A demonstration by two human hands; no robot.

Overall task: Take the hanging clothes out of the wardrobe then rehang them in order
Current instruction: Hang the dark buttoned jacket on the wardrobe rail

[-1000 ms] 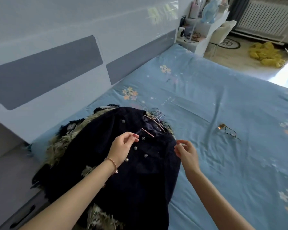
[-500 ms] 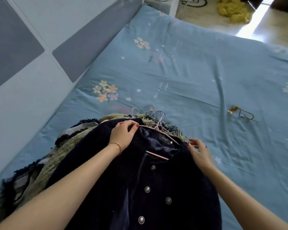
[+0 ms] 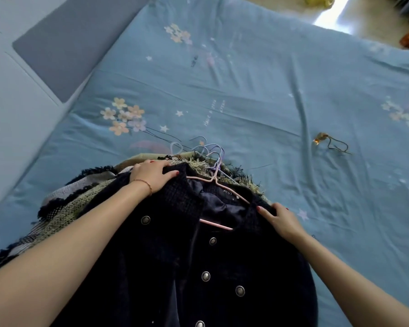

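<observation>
The left hand (image 3: 154,174) is laid on the left shoulder of the navy jacket (image 3: 187,267), fingers spread and curled over the fabric edge. The right hand (image 3: 281,219) is set on the right shoulder, fingertips gripping the cloth just beside the end of the pink hanger (image 3: 219,185). The jacket is positioned on top of a pile of fringed garments (image 3: 64,204) at the near edge of the bed (image 3: 257,95), toward its left side, by the headboard (image 3: 59,53). The hanger remains inside the collar; its lower bar is exposed in the open neckline.

Risk: several hanger hooks (image 3: 206,149) are bunched together beyond the collar. If the jacket is lifted by the shoulders alone, its hook is likely to snag on the others and drag the garments below. The shoulders may also slip off the hanger.

The lower jacket and the pile's near part are cut off. The number of garments underneath cannot be determined. A small dark-corded object (image 3: 328,142) near the right edge is too indistinct to identify.
</observation>
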